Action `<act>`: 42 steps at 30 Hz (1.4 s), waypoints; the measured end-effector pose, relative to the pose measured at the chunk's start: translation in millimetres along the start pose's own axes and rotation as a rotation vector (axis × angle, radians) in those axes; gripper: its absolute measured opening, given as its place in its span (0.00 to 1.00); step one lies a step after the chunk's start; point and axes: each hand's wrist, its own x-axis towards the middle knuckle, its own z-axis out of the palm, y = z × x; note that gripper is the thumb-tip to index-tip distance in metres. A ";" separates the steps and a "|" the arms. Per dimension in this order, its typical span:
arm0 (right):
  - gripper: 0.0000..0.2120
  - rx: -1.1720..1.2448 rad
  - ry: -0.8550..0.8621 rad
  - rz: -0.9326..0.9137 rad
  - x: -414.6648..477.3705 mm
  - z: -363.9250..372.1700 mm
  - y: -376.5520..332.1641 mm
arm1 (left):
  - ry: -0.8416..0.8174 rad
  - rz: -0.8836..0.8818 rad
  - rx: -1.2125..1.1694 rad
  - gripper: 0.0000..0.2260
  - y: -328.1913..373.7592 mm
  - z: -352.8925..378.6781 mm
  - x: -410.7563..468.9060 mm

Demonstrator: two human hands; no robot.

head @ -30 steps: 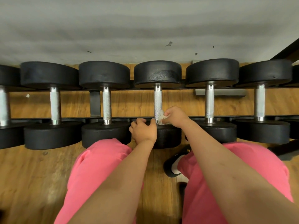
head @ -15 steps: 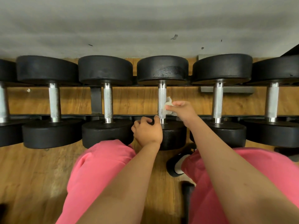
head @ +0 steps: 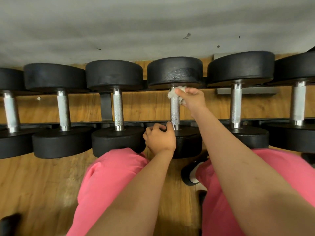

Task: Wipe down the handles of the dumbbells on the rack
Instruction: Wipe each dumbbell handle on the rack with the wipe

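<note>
Several black dumbbells with knurled steel handles lie side by side on a low black rack (head: pixel 105 106). My right hand (head: pixel 192 98) pinches a crumpled white wipe (head: pixel 173 91) round the far end of the middle dumbbell's handle (head: pixel 175 111), just under its far head (head: pixel 174 72). My left hand (head: pixel 159 137) has its fingers curled over the near head (head: pixel 189 142) of the same dumbbell, thumb beside the handle's near end.
Neighbouring handles stand left (head: pixel 118 108) and right (head: pixel 236 106) of the wiped one. A grey wall (head: pixel 153 23) rises behind the rack. My knees in pink trousers (head: pixel 110 176) and a black shoe (head: pixel 190 174) are over the wooden floor (head: pixel 34 184) in front.
My right hand has slid the wipe along the middle handle from its near end up to its far end. My left hand has stayed on the near head.
</note>
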 end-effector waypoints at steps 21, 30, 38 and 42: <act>0.08 -0.452 -0.285 -0.038 -76.9 -34.2 14.4 | -0.260 -0.194 -0.520 0.17 30.0 -50.4 -7.4; 0.23 -0.142 -0.698 0.048 -109.2 -45.3 -15.2 | -0.623 0.185 -0.538 0.24 31.4 -115.0 -10.3; 0.09 -0.106 -0.464 -0.062 -120.9 -32.3 -8.3 | -0.506 0.331 -0.412 0.04 21.9 -114.1 -7.2; 0.08 -0.116 0.011 -0.127 -103.1 -31.4 19.6 | -0.225 0.266 -0.272 0.08 19.9 -102.1 9.7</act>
